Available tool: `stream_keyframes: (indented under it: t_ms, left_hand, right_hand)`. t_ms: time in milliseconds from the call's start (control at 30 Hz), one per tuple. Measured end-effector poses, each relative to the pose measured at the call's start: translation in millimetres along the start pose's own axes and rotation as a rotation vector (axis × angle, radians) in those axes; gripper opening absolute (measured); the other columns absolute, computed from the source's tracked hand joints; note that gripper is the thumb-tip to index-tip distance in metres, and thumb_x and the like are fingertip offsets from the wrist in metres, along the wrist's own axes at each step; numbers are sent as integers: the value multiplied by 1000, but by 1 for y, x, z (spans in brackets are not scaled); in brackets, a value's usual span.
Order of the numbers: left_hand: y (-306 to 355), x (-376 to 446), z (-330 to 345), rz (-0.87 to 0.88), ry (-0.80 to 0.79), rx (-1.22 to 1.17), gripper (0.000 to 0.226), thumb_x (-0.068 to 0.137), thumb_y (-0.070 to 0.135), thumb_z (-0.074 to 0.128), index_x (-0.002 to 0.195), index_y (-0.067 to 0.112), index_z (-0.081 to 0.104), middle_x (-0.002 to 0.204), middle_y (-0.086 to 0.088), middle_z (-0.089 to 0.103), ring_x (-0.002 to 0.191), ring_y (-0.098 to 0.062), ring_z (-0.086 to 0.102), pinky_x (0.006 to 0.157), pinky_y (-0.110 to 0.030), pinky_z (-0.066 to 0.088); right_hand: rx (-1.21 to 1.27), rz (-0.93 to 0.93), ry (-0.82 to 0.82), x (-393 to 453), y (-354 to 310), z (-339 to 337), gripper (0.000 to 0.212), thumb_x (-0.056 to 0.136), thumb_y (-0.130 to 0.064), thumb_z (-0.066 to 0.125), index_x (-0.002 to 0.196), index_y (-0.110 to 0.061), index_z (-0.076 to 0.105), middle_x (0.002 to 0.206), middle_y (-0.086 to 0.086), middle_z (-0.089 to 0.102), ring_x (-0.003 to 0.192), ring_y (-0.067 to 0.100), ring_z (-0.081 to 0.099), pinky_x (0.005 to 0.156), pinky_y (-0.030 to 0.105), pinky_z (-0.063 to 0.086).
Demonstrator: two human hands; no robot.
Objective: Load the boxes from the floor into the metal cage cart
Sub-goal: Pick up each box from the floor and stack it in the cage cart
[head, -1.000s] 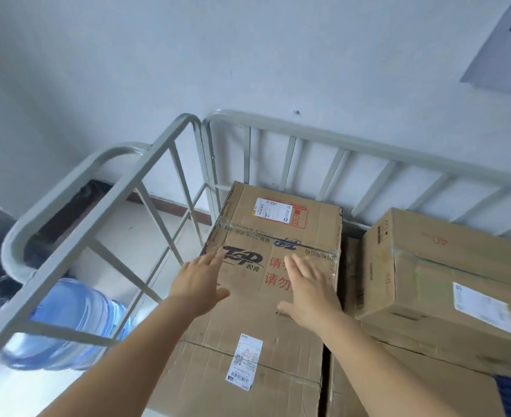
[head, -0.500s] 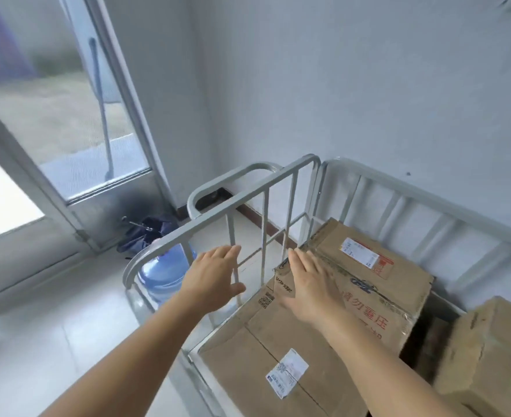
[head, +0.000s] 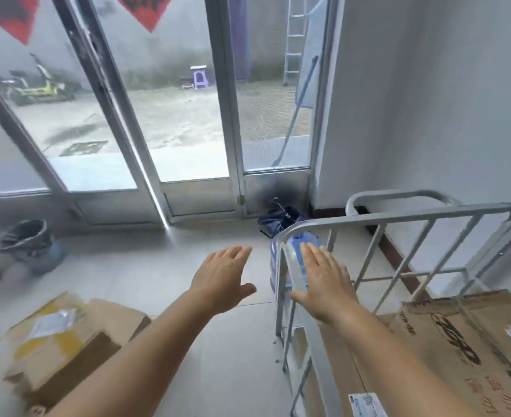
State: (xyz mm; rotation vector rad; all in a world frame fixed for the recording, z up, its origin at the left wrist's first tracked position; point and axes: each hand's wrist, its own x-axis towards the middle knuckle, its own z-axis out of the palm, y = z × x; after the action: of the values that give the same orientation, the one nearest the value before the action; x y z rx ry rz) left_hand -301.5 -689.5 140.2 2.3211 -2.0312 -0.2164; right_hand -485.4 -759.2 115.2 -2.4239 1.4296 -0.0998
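The grey metal cage cart [head: 398,219] stands at the right, against the white wall. Brown cardboard boxes [head: 459,341] with black and red print lie inside it at the lower right. More cardboard boxes [head: 64,335] with yellow tape and a white label sit on the floor at the lower left. My left hand [head: 221,278] hovers flat over the tiled floor, fingers straight, holding nothing. My right hand [head: 323,278] is spread open above the cart's left rail and holds nothing.
A blue water bottle [head: 278,266] stands on the floor just behind the cart's left rail, with a dark folded umbrella [head: 278,219] beyond it. Glass doors [head: 170,115] fill the back. A dark bin [head: 28,242] stands at the far left.
The view has swung left from the cart's boxes toward the doors and floor. Both hands have come off the box in the cart and now hover open, the left one over the floor.
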Motion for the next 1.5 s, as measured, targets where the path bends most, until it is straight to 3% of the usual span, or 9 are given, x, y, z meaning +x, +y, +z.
stream_keyframes:
  t_ms: [467,800,933,1167,1267,1400,1500]
  left_hand:
    - [-240,-193,35,-530,-76,-141,73,93,44,54,153,22,19,156,3,26,144,-19,23,116,-36,17]
    - [-372,-293,71,-814,-66,-256,69,93,47,53,150,18,28,153,2,34,140,-19,31,115,-36,25]
    - [-403,-294,93,-914,-81,-340,76,94,48,50,154,17,15,157,0,25,144,-20,25,116,-36,24]
    - [-449,-249,138,-1094,-57,-506,77,95,47,48,155,18,8,159,-2,21,144,-22,24,115,-37,26]
    - [-468,-217,162,-1192,-59,-603,78,95,45,48,155,19,5,160,-2,19,144,-22,26,115,-39,27]
    - [-490,-177,195,-1331,-106,-736,79,96,45,46,155,20,0,161,-1,15,144,-24,27,113,-37,28]
    - [-510,-156,221,-1418,-131,-780,79,97,45,45,155,19,0,162,-3,12,144,-26,25,113,-38,26]
  right_hand:
    - [-161,-444,-211,11,-276,115,91,92,-47,57,156,-20,-1,164,-2,0,151,21,1,118,38,11]
    - [-158,-527,-365,14,-409,207,91,91,-48,57,156,-18,1,164,0,4,151,21,4,119,39,14]
    - [-165,-522,-414,36,-430,234,89,92,-49,55,156,-18,3,164,1,6,150,21,6,119,40,15]
    - [-112,-503,-521,115,-448,298,87,93,-52,51,156,-18,2,164,1,9,149,21,11,119,42,19]
    - [-104,-464,-600,159,-451,332,89,92,-54,53,156,-18,3,162,4,16,148,24,18,117,45,26]
    - [-82,-467,-661,210,-455,379,85,88,-52,57,152,-14,17,154,8,33,139,28,34,108,46,37]
    - [-82,-468,-724,237,-462,415,83,89,-50,58,152,-13,17,155,5,32,137,28,37,106,49,39]
